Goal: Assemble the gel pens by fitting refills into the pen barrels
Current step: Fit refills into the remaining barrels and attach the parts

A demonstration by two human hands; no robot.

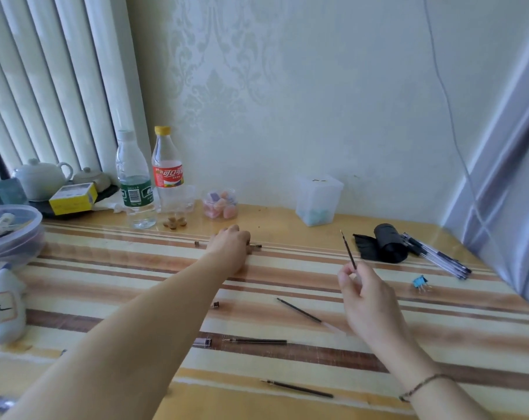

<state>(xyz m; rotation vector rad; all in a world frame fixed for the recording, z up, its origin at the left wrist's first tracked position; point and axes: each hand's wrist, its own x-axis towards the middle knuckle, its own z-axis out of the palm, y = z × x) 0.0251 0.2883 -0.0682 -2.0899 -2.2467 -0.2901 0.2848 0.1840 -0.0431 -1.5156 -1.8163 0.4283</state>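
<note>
**Left hand down on a barrel, right hand lifting a refill**

Containers: clear tub (pixel 220 204) at 12 o'clock holds pink and purple pieces. Translucent square cup (pixel 317 198) at 1 o'clock holds pale blue bits at its base. Lidded round tub (pixel 13 231) at 9 o'clock holds mixed small items, not identifiable. Two plastic bottles (pixel 135 183) stand at 11 o'clock, one with a little clear liquid.

Task items: right hand (pixel 367 294) pinches a thin dark refill (pixel 348 250) between thumb and fingers, tip tilted up and away. Left hand (pixel 229 247) lies palm down at 12 o'clock, closed over a clear pen barrel (pixel 255 245) whose end shows beside the fingers. Three more refills (pixel 299 310) lie loose on the table (pixel 439 328) toward 6 o'clock. A bundle of assembled pens (pixel 439 259) lies at 2 o'clock, beside a black roll (pixel 387 244).

Surface: striped tan-and-brown table against pale patterned wallpaper; vertical blinds at 10 o'clock.
</note>
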